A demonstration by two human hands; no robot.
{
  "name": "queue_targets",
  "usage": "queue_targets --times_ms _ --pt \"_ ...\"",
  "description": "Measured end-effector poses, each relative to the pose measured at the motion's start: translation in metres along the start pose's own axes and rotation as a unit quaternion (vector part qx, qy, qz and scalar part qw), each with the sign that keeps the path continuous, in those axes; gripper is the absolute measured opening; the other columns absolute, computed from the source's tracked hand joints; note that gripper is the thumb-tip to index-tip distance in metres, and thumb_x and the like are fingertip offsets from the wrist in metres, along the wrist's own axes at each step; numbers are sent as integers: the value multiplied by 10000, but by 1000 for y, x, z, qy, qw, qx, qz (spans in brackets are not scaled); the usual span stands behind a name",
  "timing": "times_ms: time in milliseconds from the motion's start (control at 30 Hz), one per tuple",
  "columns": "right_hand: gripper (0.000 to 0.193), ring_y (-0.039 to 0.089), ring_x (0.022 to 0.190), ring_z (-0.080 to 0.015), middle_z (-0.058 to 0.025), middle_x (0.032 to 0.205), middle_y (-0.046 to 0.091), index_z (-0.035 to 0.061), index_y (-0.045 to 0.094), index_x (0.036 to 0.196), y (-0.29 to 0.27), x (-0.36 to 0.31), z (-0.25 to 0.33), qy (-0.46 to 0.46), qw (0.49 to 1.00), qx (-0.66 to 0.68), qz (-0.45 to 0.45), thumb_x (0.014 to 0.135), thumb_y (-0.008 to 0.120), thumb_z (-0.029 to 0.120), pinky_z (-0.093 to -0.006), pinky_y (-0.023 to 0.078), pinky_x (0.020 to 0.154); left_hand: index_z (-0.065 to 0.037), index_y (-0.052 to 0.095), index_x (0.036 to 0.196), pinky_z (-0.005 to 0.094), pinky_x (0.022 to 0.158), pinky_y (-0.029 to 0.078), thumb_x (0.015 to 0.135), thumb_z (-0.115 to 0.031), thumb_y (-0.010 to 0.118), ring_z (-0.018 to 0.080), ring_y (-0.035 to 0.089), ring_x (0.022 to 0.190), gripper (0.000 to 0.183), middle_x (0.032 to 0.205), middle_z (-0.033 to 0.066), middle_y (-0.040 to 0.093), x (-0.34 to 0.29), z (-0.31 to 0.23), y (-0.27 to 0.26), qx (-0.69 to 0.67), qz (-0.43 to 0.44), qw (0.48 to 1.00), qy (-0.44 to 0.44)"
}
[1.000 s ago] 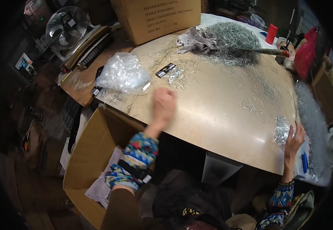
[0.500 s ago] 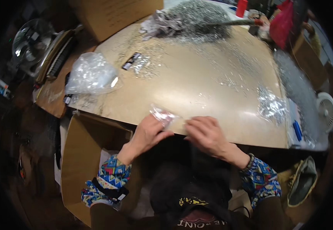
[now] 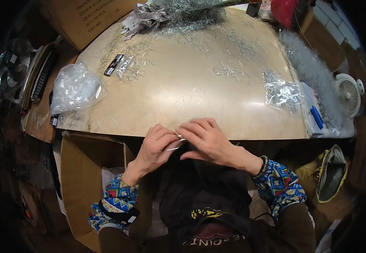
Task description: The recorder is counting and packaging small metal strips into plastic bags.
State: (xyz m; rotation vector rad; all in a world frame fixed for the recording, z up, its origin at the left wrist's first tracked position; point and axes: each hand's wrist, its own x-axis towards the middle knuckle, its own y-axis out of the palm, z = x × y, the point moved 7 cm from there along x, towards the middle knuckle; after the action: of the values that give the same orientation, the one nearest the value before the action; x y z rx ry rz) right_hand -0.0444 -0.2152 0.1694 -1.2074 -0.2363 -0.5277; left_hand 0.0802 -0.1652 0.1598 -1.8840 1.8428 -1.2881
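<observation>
My left hand [image 3: 157,145] and my right hand [image 3: 206,139] meet at the near edge of the tan table [image 3: 183,90], fingers pinched together on a small clear plastic bag [image 3: 178,135] holding thin silver metal pieces. The bag is mostly hidden by my fingers. Loose silver wire pieces lie scattered over the tabletop beyond my hands.
A crumpled clear bag [image 3: 74,87] lies at the table's left edge, a filled clear bag [image 3: 282,93] at the right. A big heap of metal pieces [image 3: 187,12] sits at the far edge. An open cardboard box [image 3: 84,177] stands below left. A small white fan [image 3: 348,93] is right.
Both hands came in from the table's left and right sides, met at the near edge, and now hold the small bag closer to my body.
</observation>
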Motion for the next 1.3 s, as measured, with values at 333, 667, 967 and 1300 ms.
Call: queue_targets --times_ms 333,667,967,1300 --pt "304 573 774 -70 -38 902 627 11 528 1161 20 -59 -1 326 737 593 1 906 645 127 -215 466 680 9 654 956 203 535 446 902 -81 632 53 562 606 107 718 32 641 -35 -9 23 -299 24 904 -306" --pt "236 541 634 -106 -20 706 621 20 672 883 23 -107 1 262 772 537 217 853 704 251 -267 414 582 -33 599 803 192 389 314 910 -140 641 14 474 449 157 539 -22 525 -89 -22 86 -469 253 757 -379" --pt "189 634 756 -321 -122 820 654 51 682 943 50 -173 -21 251 920 182 241 875 627 218 -394 508 643 -12 657 899 243 658 497 862 -109 676 135 651 750 106 820 66 684 -120 11 133 -235 99 915 -312" --pt "260 600 911 -302 -127 970 646 40 647 1046 -47 -42 -73 234 963 134 0 890 625 247 -385 474 835 -14 512 1074 250 736 542 872 0 639 110 631 835 239 912 42 620 -140 16 154 -620 -55 619 -479"
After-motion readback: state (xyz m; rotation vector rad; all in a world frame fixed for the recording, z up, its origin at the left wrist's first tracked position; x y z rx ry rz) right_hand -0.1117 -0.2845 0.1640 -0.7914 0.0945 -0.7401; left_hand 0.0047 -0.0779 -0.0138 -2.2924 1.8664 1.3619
